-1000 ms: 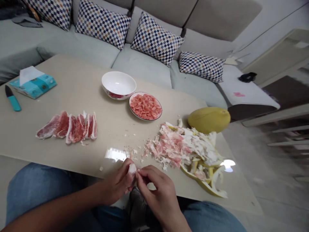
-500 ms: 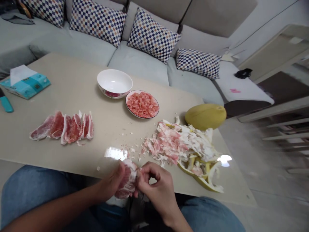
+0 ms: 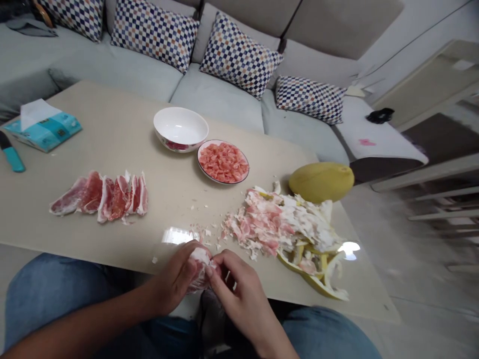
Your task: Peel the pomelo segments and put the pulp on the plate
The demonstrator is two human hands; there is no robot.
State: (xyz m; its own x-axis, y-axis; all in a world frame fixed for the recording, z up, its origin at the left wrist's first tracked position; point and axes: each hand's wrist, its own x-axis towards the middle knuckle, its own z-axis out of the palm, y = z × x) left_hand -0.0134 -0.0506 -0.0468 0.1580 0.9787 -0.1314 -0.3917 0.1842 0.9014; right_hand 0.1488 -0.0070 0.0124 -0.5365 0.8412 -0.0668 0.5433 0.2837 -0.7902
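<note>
My left hand [image 3: 174,279] is wrapped round a chunk of pink pomelo flesh [image 3: 198,279] covered in white pith, held at the table's near edge. Thumb and fingers of my right hand [image 3: 239,286] pinch at the chunk's right side; whether they grip pith or the segment skin is hidden. Several peeled-apart pomelo segments [image 3: 108,197] lie in a row on the left of the table. Beyond my hands, a plate [image 3: 204,172] holds a heap of pink pomelo pulp [image 3: 223,162]. To the right spreads a pile of pith and skin scraps [image 3: 273,219] with yellow rind [image 3: 322,284].
A white bowl [image 3: 181,127] stands beside the plate. A whole yellow pomelo [image 3: 322,182] rests at the table's right edge. At the far left are a blue tissue pack [image 3: 47,132] and a knife with a turquoise handle [image 3: 14,158]. Behind runs a sofa [image 3: 217,102] with checkered cushions.
My left hand has turned and closed further over the top of the chunk. My right hand has shifted slightly, its fingers now on the chunk's upper right. The view has moved a little.
</note>
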